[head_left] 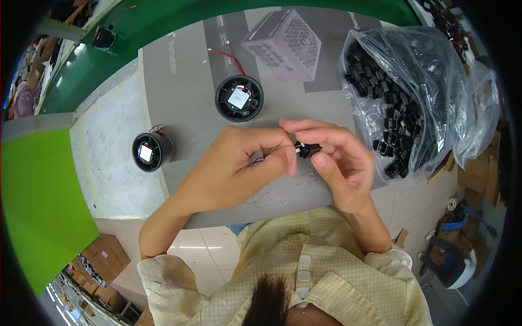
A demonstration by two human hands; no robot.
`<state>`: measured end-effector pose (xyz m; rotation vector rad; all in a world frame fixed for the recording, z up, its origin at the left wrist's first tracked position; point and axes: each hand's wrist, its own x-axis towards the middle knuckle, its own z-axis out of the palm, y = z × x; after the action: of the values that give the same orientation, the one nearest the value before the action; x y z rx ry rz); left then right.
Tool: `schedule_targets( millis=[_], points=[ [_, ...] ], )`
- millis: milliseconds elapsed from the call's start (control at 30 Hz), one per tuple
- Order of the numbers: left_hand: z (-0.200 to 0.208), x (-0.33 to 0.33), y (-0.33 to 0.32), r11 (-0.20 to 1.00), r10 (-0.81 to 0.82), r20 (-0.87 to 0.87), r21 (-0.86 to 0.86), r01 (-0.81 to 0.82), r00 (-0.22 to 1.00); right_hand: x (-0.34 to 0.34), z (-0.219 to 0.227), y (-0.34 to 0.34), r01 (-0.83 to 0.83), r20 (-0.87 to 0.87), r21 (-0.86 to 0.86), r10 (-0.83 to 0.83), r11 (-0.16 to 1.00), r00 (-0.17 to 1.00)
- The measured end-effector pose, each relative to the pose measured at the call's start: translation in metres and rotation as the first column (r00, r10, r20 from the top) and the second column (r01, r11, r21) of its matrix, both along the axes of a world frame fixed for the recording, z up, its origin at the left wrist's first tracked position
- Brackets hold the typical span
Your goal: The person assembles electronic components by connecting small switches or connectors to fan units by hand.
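Note:
In front of my chest, my two hands meet over the grey work surface. My left hand (pixel 239 165) is closed, thumb and forefinger pinching thin wires with a white end. A small black connector housing (pixel 310 150) sits between the fingertips of my right hand (pixel 343 163), up against the wire ends; whether the wires are inside it I cannot tell. Just beyond my left hand stands a round black fan (pixel 239 98) with a white label and red and black leads (pixel 231 57). Another such black fan (pixel 148 152) rests left of my left wrist.
To the right lies a clear plastic bag (pixel 435 81) holding many small black housings (pixel 391 108). A white panel (pixel 111 157) adjoins the grey board (pixel 185 81) on the left. Past the far edge runs a green belt (pixel 128 35) with another black fan (pixel 103 38) on it.

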<state>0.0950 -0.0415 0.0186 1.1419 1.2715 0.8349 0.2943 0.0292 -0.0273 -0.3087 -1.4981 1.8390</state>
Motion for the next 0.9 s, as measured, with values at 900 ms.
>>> schedule_targets(
  millis=[900],
  points=[
    [-0.007,-0.003,-0.001,1.000,0.009,0.087,0.027,-0.011,0.996,0.004,0.002,0.005,0.075,0.093,-0.078,-0.067,0.994,0.993]
  ],
)
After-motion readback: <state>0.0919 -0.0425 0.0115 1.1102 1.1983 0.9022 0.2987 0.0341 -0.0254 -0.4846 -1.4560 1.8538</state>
